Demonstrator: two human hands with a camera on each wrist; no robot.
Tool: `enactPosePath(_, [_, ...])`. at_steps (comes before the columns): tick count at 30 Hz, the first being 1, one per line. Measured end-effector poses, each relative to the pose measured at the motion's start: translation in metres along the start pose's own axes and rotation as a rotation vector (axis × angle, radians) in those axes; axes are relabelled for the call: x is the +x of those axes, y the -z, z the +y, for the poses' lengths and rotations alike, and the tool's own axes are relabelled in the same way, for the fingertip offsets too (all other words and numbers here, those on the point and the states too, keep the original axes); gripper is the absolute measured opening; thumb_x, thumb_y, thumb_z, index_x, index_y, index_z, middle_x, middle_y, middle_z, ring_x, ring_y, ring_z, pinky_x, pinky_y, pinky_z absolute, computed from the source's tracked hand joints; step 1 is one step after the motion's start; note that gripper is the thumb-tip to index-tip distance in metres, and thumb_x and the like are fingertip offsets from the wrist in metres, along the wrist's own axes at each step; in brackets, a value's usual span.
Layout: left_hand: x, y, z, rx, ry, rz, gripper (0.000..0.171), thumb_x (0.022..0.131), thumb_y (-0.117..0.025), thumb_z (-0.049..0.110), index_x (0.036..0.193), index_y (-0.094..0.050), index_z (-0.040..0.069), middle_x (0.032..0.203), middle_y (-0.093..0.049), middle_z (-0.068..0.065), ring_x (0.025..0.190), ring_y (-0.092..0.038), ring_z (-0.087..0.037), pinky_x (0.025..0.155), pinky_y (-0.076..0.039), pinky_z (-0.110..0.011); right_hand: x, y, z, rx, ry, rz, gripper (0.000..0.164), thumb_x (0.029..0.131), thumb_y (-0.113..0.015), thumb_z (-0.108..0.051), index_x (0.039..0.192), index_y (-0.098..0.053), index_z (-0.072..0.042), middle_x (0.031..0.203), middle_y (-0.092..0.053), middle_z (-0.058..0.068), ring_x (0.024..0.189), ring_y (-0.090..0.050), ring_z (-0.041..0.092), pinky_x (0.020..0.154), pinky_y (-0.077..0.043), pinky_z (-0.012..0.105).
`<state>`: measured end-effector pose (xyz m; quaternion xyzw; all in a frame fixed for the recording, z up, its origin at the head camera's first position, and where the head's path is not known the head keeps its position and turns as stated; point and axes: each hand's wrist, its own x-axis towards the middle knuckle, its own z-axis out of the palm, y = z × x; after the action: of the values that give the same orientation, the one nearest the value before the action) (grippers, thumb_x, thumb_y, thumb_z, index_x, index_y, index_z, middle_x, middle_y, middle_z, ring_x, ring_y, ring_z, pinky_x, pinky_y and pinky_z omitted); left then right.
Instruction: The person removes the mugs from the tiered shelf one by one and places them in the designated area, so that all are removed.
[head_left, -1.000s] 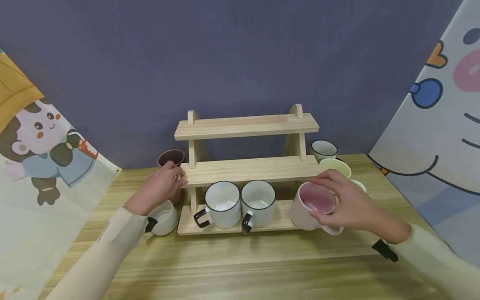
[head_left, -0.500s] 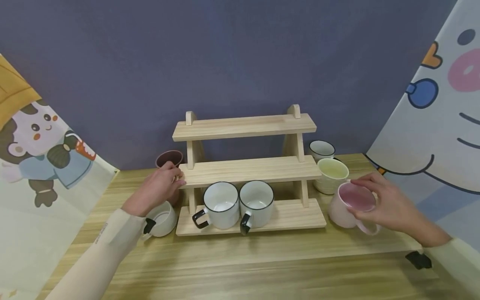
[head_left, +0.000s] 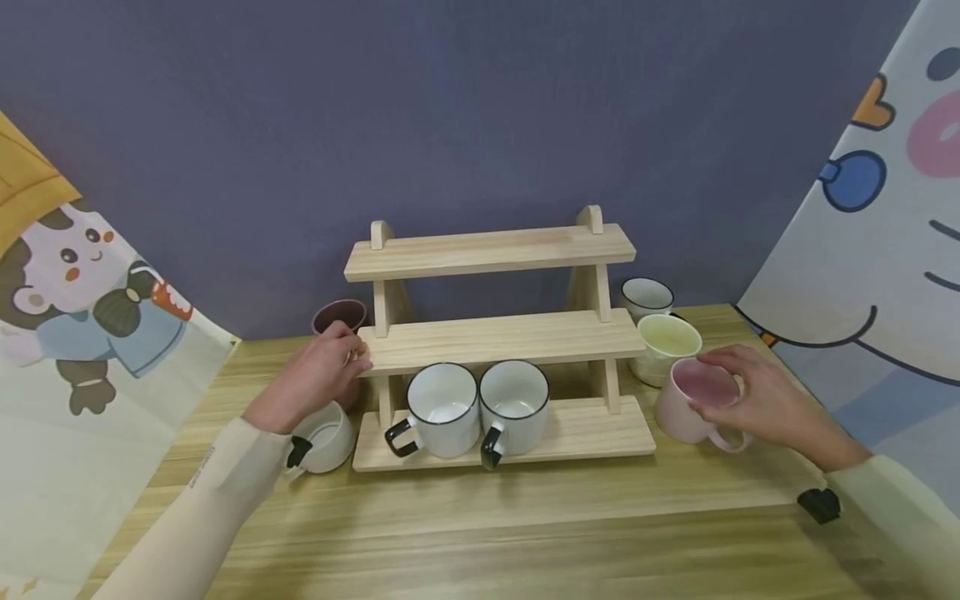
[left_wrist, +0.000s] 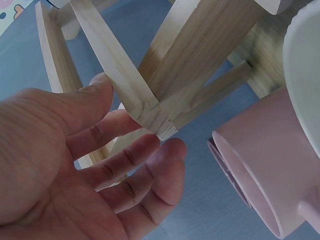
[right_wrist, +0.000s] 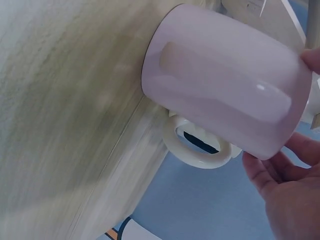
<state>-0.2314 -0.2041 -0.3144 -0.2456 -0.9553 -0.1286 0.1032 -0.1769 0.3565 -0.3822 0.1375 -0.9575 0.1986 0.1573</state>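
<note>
My left hand [head_left: 318, 367] grips the left end of the middle board of a three-tier wooden shelf [head_left: 495, 342]. In the left wrist view the thumb lies against that board [left_wrist: 120, 65], with the fingers curled beneath its end. My right hand [head_left: 765, 400] holds a pink mug [head_left: 682, 412] by its rim, right of the shelf. In the right wrist view the pink mug's [right_wrist: 225, 80] base is at the tabletop; whether it bears weight there I cannot tell. Two white enamel mugs with black rims, one left [head_left: 442, 408] and one right [head_left: 514, 408], stand on the bottom board.
Behind the pink mug stand a pale yellow mug [head_left: 667, 346] and a black-rimmed white mug [head_left: 647, 297]. Left of the shelf are a dark-pink-lined mug [head_left: 339, 313], partly hidden by my hand, and a white cup [head_left: 326, 437]. A blue-grey backdrop [head_left: 480, 117] rises behind.
My right hand has carried the pink mug off the right end of the bottom board to the shelf's right, then slightly back. The left hand keeps its place on the middle board.
</note>
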Motion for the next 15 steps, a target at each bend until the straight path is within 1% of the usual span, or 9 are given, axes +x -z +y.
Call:
enactPosePath(5, [0.0,0.001,0.0,-0.003,-0.005,-0.001,0.017,0.09,-0.064,0.012,0.1,-0.066,-0.002,0.093,-0.05,-0.011,0.069,-0.051,-0.02,0.065,-0.045,-0.038,-0.001,0.003,-0.001,0.004,-0.013,-0.013,0.068,0.069,-0.083,-0.037,0.12,-0.058,0.001,0.116,-0.054,0.019,0.102,-0.05,0.036,0.071,-0.045,0.053])
enactPosePath(8, [-0.001,0.002,0.0,-0.002,0.0,-0.001,0.017,0.09,-0.064,0.011,0.1,-0.066,-0.003,0.093,-0.05,-0.012,0.069,-0.052,-0.021,0.065,-0.045,-0.038,-0.001,0.004,-0.003,0.005,-0.004,-0.024,0.067,0.072,-0.081,-0.036,0.121,-0.057,0.002,0.118,-0.054,0.023,0.105,-0.049,0.04,0.074,-0.043,0.058])
enactPosePath(12, [-0.002,0.002,0.0,0.003,0.0,0.004,0.017,0.09,-0.065,0.011,0.099,-0.066,-0.003,0.093,-0.05,-0.012,0.069,-0.052,-0.021,0.064,-0.045,-0.039,0.0,0.005,-0.013,0.018,0.034,0.003,0.063,0.076,-0.079,-0.033,0.122,-0.056,0.003,0.12,-0.053,0.025,0.109,-0.046,0.044,0.081,-0.039,0.061])
enactPosePath(15, [-0.002,0.001,0.001,0.002,-0.005,0.007,0.016,0.09,-0.065,0.011,0.099,-0.067,-0.003,0.093,-0.05,-0.011,0.069,-0.052,-0.021,0.064,-0.045,-0.039,0.001,0.006,-0.024,0.055,0.092,0.048,0.058,0.076,-0.079,-0.027,0.121,-0.057,0.002,0.122,-0.053,0.021,0.112,-0.046,0.042,0.085,-0.036,0.059])
